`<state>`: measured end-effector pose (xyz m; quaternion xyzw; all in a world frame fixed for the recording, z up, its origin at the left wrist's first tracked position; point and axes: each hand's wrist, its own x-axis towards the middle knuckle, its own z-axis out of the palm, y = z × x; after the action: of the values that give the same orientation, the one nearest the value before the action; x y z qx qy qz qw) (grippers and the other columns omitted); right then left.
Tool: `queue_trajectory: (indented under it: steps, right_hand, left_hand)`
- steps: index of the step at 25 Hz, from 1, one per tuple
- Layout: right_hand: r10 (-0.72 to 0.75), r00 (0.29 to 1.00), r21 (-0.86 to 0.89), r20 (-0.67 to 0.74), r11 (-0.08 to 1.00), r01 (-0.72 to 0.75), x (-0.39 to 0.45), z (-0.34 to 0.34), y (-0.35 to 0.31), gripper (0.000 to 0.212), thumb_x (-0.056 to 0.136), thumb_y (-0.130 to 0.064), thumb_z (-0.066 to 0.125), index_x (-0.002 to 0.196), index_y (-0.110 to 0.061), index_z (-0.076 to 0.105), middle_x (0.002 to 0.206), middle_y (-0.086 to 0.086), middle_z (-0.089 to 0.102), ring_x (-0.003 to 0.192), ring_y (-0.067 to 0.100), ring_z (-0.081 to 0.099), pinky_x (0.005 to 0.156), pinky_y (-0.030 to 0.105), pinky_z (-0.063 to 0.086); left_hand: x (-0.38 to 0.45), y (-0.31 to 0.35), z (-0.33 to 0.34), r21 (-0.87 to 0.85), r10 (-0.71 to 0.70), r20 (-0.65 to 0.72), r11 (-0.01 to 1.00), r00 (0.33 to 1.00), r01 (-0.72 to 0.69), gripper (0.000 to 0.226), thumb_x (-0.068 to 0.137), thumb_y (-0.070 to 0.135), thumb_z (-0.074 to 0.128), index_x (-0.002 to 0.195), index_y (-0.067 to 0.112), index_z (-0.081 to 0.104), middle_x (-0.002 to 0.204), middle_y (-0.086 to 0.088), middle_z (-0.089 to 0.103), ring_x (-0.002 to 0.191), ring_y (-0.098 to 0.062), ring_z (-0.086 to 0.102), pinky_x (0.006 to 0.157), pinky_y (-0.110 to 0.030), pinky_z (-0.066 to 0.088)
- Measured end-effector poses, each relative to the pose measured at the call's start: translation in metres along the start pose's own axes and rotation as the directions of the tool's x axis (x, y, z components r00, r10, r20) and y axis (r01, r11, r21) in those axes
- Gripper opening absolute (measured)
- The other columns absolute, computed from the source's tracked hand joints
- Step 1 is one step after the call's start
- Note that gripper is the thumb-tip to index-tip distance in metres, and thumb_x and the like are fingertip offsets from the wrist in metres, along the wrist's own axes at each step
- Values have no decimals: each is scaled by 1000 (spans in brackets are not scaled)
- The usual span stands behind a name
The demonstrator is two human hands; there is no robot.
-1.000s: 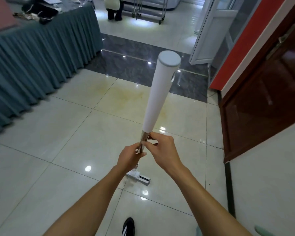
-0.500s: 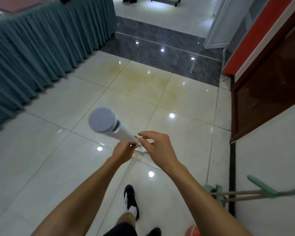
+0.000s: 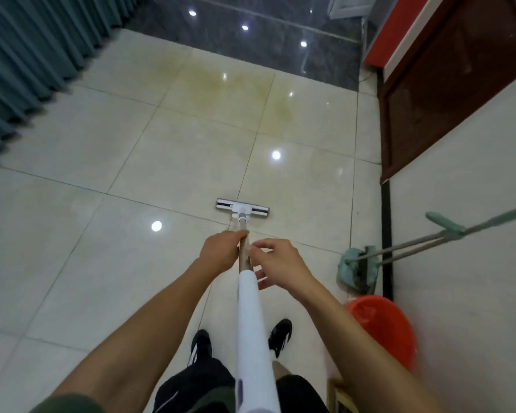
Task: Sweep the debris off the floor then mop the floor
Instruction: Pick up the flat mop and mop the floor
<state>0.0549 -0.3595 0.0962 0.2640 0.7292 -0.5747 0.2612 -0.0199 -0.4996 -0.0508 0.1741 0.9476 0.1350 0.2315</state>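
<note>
Red bucket (image 3: 382, 326), contents unseen, beside green mop (image 3: 358, 263). Left hand (image 3: 221, 251) grips white floor tool's (image 3: 251, 311) metal shaft; right hand (image 3: 280, 263) alongside, fingers loose.

Looks like a hall or function rm: glossy tiled floor (image 3: 167, 162), pleated teal table skirt (image 3: 27, 55) far left, dark wood door (image 3: 447, 93) right.

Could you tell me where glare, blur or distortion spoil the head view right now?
Head view: ceiling lights glare off the glossy floor tiles; motion blur smears the orange bucket and green mop; wide-angle distortion bows the teal table skirt.
</note>
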Motion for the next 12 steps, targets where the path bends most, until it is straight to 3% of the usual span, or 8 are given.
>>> queue_trajectory:
  steps: [5, 8, 12]
  right_hand:
    - [225, 972, 182, 61, 955, -232, -23, 36, 41, 50, 89, -24, 72, 132, -11, 51, 106, 20, 69, 78, 38, 75, 67, 48, 63]
    - [286, 957, 254, 57, 922, -291, -36, 48, 67, 63, 92, -10, 67, 147, -11, 36, 110, 25, 63, 68, 36, 73, 62, 45, 60]
    - [333, 943, 233, 20, 915, -328, -42, 49, 99, 59, 92, -3, 61, 146, -10, 38, 102, 23, 62, 58, 30, 68, 58, 42, 60]
  left_hand:
    - [-17, -9, 32, 75, 105, 47, 991, 993, -108, 44, 96, 25, 56, 139, 29, 49, 116, -2, 69, 97, -26, 67, 79, -37, 54]
    - [-26, -7, 52, 65, 134, 84, 988, 987, -140, 45, 96, 26, 60, 139, 26, 51, 114, -6, 69, 96, -28, 67, 79, -37, 53]
    - [-37, 2, 75, 3, 130, 119, 991, 984, -131, 48, 94, 27, 66, 140, 26, 52, 112, -8, 67, 95, -29, 66, 75, -35, 51]
